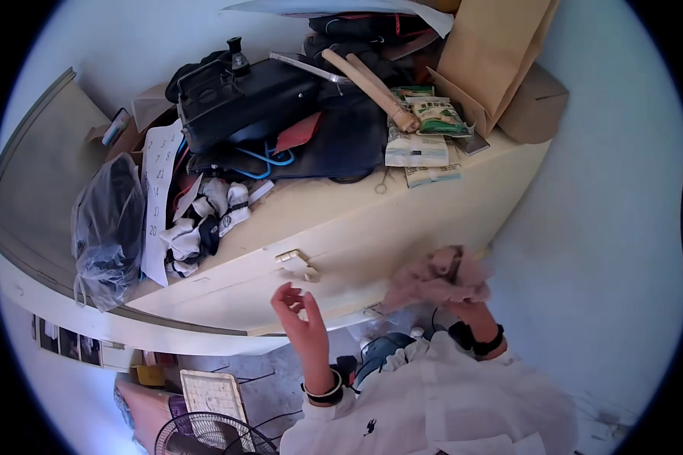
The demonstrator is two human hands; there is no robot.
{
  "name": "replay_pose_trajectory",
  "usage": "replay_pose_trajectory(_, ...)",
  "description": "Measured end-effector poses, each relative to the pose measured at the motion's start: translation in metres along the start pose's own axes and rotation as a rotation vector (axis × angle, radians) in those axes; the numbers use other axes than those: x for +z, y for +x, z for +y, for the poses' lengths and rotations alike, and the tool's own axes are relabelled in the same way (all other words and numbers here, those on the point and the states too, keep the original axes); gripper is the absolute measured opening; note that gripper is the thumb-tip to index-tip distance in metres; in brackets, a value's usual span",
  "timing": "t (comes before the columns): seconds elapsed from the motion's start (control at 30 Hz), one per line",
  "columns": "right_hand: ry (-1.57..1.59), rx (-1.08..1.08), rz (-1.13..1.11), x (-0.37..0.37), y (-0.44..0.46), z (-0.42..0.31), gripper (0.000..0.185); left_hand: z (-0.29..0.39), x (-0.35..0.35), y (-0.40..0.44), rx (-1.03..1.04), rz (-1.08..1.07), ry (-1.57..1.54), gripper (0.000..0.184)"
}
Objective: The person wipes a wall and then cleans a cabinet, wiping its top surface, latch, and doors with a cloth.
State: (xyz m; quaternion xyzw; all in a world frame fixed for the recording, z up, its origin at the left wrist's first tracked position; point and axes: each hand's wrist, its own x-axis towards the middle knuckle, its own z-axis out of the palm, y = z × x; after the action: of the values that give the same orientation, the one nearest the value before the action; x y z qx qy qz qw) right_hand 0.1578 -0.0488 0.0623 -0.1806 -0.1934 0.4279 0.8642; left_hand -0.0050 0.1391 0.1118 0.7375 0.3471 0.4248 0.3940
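One pinkish cloth (pixel 438 279) is gripped in R hand (pixel 469 309), & L hand (pixel 299 317), fingers loosely apart, has pale handle (pixel 289 258) just beyond it.

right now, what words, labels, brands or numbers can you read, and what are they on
"2 3 4": top row of the white sheet
"14": lower on that sheet
"20": near its bottom; its other numbers are unsure
Green packet: print too small and blurred to read
White shirt: dark emblem, no readable words
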Motion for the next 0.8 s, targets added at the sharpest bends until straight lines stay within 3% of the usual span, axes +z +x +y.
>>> replay_pose_trajectory(0.03, -0.256, -0.172, 0.053, -0.006, -0.006, -0.008, 0.030, 0.001, 0.000, 0.003, -0.014, -0.011, 0.036, 0.030)
replay_pose_trajectory(0.07, -0.253, -0.165, 0.053, -0.015, -0.013, -0.015, 0.030, 0.000, -0.001, 0.005, -0.029, -0.021, 0.075, 0.030)
replay_pose_trajectory(0.2, -1.083, -0.277, 0.633, -0.058, -0.037, -0.037, 0.026, -0.024, 0.007, 0.008, -0.091, -0.168, -0.194, 0.030)
replay_pose_trajectory(0.33, -0.840, -0.484, 0.523, -0.075, -0.025, -0.039, 0.030, -0.023, 0.011, 0.006, -0.141, -0.171, -0.378, 0.025)
replay_pose_trajectory(0.4, 0.064, -0.326, 0.440, -0.089, -0.018, -0.030, 0.036, -0.011, 0.009, 0.004, -0.167, -0.178, -0.475, 0.023)
replay_pose_trajectory(0.43, 0.064, -0.318, 0.438, -0.094, -0.018, -0.024, 0.036, -0.007, 0.007, 0.005, -0.170, -0.170, -0.473, 0.023)
replay_pose_trajectory(0.5, -0.882, -0.212, 0.338, -0.095, -0.019, -0.011, 0.037, -0.001, 0.002, 0.009, -0.247, -0.181, -0.492, 0.018)
replay_pose_trajectory(0.53, -0.881, -0.208, 0.333, -0.093, -0.017, -0.008, 0.037, -0.002, -0.001, 0.011, -0.248, -0.174, -0.490, 0.018)
replay_pose_trajectory(0.6, 0.265, -0.079, 0.000, -0.086, -0.012, 0.001, 0.036, -0.003, -0.008, 0.017, -0.242, -0.385, -0.559, 0.020)
replay_pose_trajectory(0.63, 0.265, -0.074, -0.002, -0.080, -0.010, 0.002, 0.036, -0.001, -0.007, 0.018, -0.243, -0.380, -0.559, 0.020)
replay_pose_trajectory(0.7, -0.749, -0.099, 0.040, -0.063, -0.008, 0.004, 0.035, 0.004, -0.006, 0.022, -0.208, -0.443, -0.655, 0.023)
replay_pose_trajectory(0.8, -0.671, -0.164, -0.035, -0.028, 0.007, 0.005, 0.027, 0.018, -0.002, 0.029, -0.249, -0.487, -0.762, 0.026)
